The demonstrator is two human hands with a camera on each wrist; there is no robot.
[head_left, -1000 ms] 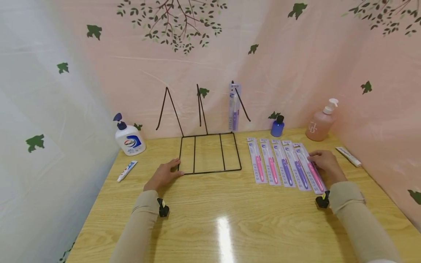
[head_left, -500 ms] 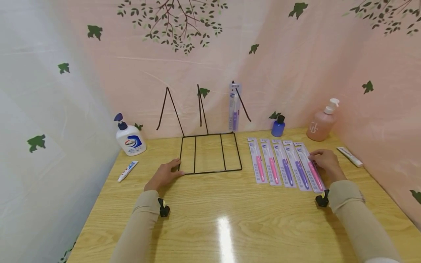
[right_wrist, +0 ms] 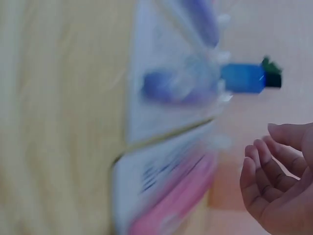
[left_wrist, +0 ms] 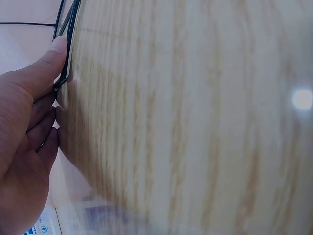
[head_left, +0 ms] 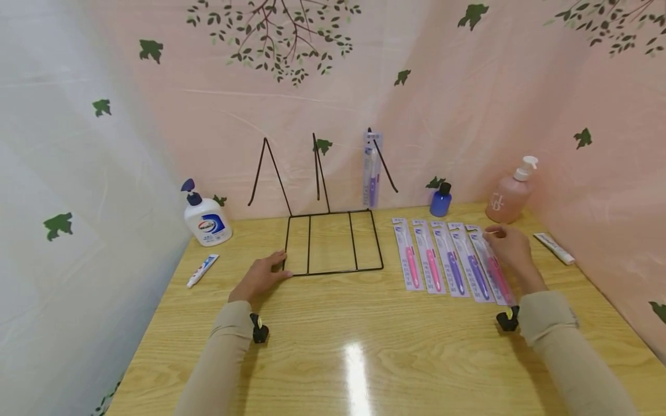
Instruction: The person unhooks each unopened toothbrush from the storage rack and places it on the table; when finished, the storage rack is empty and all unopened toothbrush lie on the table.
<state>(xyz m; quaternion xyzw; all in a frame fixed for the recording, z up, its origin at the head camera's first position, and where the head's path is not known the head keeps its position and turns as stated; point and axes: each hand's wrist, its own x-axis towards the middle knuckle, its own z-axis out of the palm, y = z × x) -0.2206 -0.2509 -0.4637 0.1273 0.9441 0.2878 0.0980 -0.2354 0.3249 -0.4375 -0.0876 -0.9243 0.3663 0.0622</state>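
Note:
My left hand holds the near left corner of a black wire display rack. In the left wrist view its thumb lies along the wire, with the fingers on the other side. My right hand is over the upper right edge of the rightmost packaged toothbrush, which has a pink handle. The right wrist view shows its fingers loosely bent and parted from the thumb, nothing between them. Several other packaged toothbrushes lie in a row to its left. One purple packaged toothbrush hangs on the rack's right hook.
A white pump bottle and a toothpaste tube are at the left of the wooden table. A small blue bottle stands behind the toothbrush row. At the right are a pink pump bottle and another tube.
My right hand has moved up toward the far end of the rightmost packaged toothbrush, its fingers leaving the package's side. The left hand stays on the rack's corner.

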